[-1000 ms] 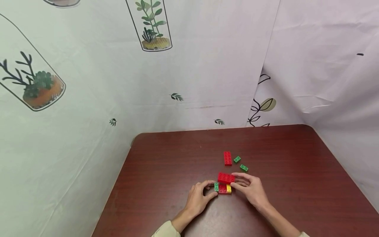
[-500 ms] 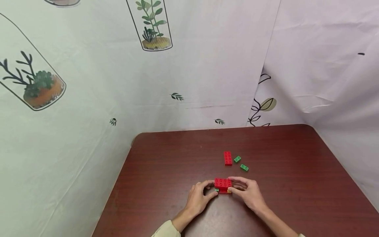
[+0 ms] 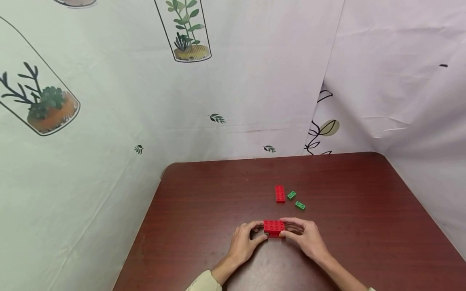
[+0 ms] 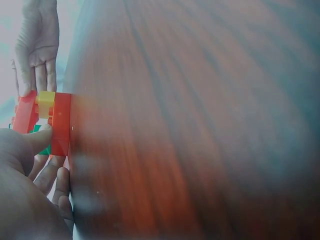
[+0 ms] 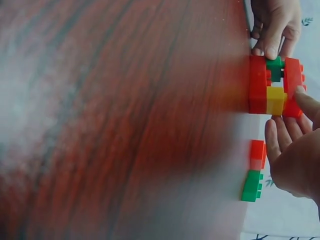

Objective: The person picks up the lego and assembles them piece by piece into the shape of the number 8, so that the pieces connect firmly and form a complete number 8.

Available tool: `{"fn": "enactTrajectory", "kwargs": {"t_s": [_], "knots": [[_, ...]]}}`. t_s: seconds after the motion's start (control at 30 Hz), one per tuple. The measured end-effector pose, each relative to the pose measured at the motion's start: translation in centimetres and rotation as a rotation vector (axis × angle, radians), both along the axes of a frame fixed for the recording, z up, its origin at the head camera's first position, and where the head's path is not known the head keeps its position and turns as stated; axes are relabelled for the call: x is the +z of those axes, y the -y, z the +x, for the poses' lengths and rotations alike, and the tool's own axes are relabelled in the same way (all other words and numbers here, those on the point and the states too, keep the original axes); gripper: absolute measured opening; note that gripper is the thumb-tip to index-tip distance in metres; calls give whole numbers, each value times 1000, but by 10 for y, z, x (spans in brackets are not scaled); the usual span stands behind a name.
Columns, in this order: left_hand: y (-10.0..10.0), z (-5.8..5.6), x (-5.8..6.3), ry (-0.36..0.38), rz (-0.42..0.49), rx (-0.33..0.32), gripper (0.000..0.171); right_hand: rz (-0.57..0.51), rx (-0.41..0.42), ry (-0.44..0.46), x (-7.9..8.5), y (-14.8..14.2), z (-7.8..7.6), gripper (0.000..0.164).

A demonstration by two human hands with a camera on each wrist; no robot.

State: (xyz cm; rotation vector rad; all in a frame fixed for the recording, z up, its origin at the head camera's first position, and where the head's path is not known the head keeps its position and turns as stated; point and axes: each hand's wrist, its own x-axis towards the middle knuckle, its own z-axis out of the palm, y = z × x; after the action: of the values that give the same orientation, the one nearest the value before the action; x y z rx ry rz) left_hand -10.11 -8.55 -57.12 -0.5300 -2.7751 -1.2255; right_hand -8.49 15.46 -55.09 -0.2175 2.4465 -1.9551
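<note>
A small stack stands on the table between the hands. Its base is a red brick (image 4: 61, 125), with a green brick (image 5: 274, 71) at the left end and a yellow brick (image 5: 275, 101) at the right. Over these two sits an upper red brick (image 3: 274, 226), slightly tilted in the left wrist view, with studs showing in a narrow gap beneath it. My left hand (image 3: 243, 244) pinches the green brick's end of the stack between thumb and fingers. My right hand (image 3: 307, 238) grips the upper red brick at its right end, thumb on the near side.
Farther back on the brown table (image 3: 204, 202) lie a loose red brick (image 3: 280, 194) and two small green bricks, one nearer the red brick (image 3: 291, 195) and one (image 3: 300, 205) closer to me. A patterned curtain (image 3: 240, 81) hangs behind the table's far edge.
My right hand has brought the upper red brick left and down onto the green and yellow bricks, covering most of the base from above. My left hand has stayed in place.
</note>
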Motion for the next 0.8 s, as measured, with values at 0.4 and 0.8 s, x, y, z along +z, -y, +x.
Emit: {"fn": "enactTrajectory", "kwargs": {"t_s": [0.4,0.8], "knots": [[-1,0,0,-11,-7,1,35,37,14,-126,-9,-2,-2,37],[-1,0,-1,-11,-23,3,36,27,41,-211,-17,-5,-5,35]]}}
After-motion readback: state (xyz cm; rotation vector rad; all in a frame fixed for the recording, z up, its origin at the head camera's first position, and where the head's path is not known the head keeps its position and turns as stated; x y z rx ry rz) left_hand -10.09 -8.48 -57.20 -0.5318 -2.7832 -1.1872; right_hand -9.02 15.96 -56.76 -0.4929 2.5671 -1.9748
